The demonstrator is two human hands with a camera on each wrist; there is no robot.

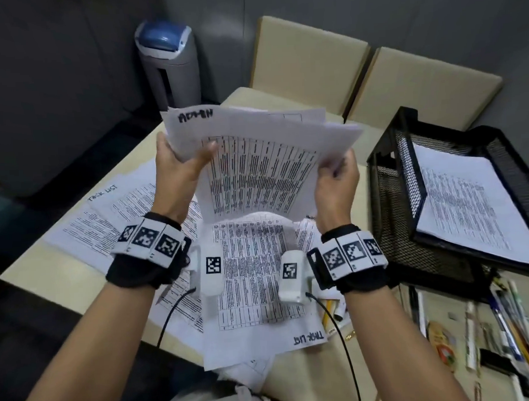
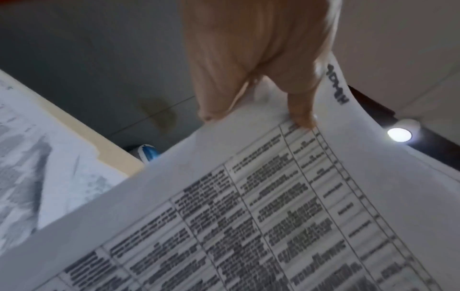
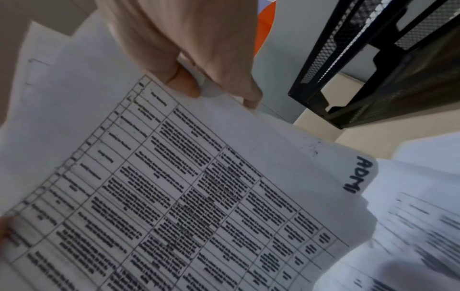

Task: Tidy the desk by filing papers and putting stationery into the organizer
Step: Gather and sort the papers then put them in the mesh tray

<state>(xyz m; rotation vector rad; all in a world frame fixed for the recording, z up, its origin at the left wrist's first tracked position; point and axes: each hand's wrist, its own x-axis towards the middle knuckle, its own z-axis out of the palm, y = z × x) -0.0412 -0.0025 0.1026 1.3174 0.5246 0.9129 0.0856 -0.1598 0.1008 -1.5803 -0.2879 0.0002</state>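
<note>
I hold a small stack of printed sheets marked ADMIN (image 1: 255, 158) up above the desk with both hands. My left hand (image 1: 181, 161) pinches its left edge, thumb on the printed face (image 2: 302, 118). My right hand (image 1: 335, 174) pinches the right edge, thumb on top (image 3: 184, 86). The sheets (image 2: 248, 216) sag between the hands. More printed papers, some marked TASK LIST (image 1: 254, 278), lie spread on the desk below. A black mesh organizer tray (image 1: 406, 177) stands to the right with papers in its top tier (image 1: 467, 205).
Pens, markers and other stationery (image 1: 501, 327) lie on the desk at the lower right. A grey bin with a blue lid (image 1: 168, 59) stands on the floor beyond the desk. Two beige chair backs (image 1: 309, 57) face the far edge.
</note>
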